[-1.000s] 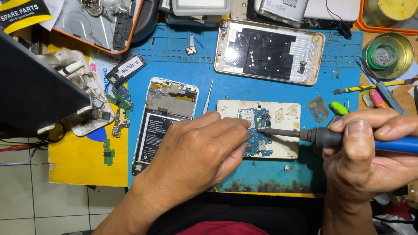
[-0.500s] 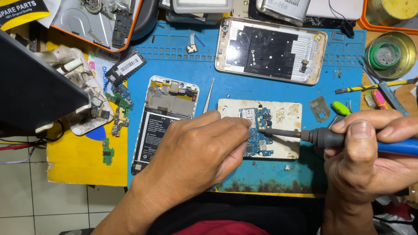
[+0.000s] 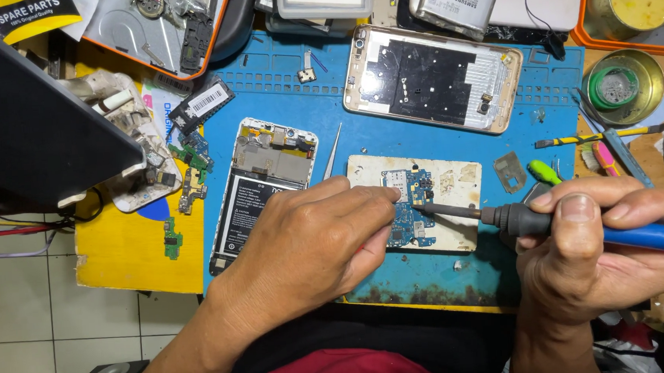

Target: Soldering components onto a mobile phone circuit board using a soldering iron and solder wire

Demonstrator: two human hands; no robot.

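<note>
- Right hand point(image 3: 590, 259) is gripping a blue-handled soldering iron point(image 3: 572, 223), tip touching the small blue circuit board point(image 3: 409, 212).
- Left hand point(image 3: 312, 245) is pinching that board's edge; a black barcode-labelled strip point(image 3: 200, 106) is lying well beyond it.

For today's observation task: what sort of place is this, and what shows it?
Probably a phone repair bench: an opened phone on a blue work mat, and a soldering iron touching a small circuit board.

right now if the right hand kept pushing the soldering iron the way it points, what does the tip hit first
The right hand points the soldering iron leftward; its tip seems already on the blue circuit board, with the left hand's fingertips just beyond.
</note>
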